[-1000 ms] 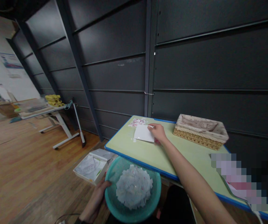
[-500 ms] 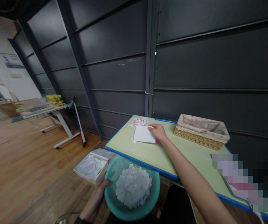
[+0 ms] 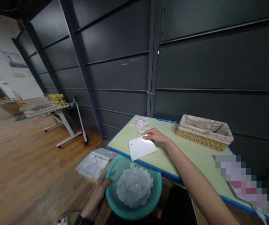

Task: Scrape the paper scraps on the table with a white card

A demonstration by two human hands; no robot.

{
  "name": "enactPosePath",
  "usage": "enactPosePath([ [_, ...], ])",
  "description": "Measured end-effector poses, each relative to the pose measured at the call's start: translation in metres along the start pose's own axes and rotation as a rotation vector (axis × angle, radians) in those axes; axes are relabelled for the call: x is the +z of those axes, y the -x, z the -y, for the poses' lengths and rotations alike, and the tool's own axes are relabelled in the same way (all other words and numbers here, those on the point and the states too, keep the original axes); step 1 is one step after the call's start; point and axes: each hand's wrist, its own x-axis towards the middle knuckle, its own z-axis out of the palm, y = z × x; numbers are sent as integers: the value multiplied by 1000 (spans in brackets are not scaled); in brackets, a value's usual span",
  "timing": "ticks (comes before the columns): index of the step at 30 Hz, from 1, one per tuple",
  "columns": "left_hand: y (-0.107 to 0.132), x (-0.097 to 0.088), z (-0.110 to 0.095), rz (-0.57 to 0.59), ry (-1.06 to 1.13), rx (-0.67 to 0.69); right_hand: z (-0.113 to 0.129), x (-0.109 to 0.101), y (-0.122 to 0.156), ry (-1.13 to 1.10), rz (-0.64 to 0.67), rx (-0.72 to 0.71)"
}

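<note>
My right hand (image 3: pixel 156 137) grips a white flat plastic scraper (image 3: pixel 141 148) by its top edge, holding it over the near edge of the pale green table (image 3: pixel 195 156). My left hand (image 3: pixel 97 200) holds the rim of a teal bowl (image 3: pixel 112 176) below the table edge. The bowl is filled with a heap of white chopped pieces (image 3: pixel 134 187) flecked with pink. A small pile of pink and white pieces (image 3: pixel 139 122) lies at the table's far left corner, beyond the scraper.
A wicker basket with a cloth liner (image 3: pixel 205 131) stands at the back of the table. A white flat box (image 3: pixel 94 164) lies on the wooden floor to the left. Another table (image 3: pixel 54 109) stands far left. A dark panelled wall is behind.
My right hand has drawn the scraper from near the far pile toward me, to the table's near edge above the bowl. The bowl and left hand have barely moved.
</note>
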Motion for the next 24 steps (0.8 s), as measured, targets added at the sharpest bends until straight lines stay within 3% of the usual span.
enactPosePath([
  [2, 0, 0, -1, 27, -12, 13, -2, -6, -4, -14, -154, -25],
  [6, -7, -1, 3, 19, -6, -7, -7, -31, -11, 257, -679, -49],
  [8, -9, -2, 4, 14, -2, -22, -7, -40, -10, 430, -787, -38],
  [13, -6, 0, 1, -53, -47, -34, -5, -40, -5, 609, -765, 7],
  [16, -7, -2, 1, -33, -25, -28, -5, -34, -6, 660, -716, 9],
  [24, -17, -7, 10, -56, -33, -24, -10, -19, -11, 488, -506, -76],
])
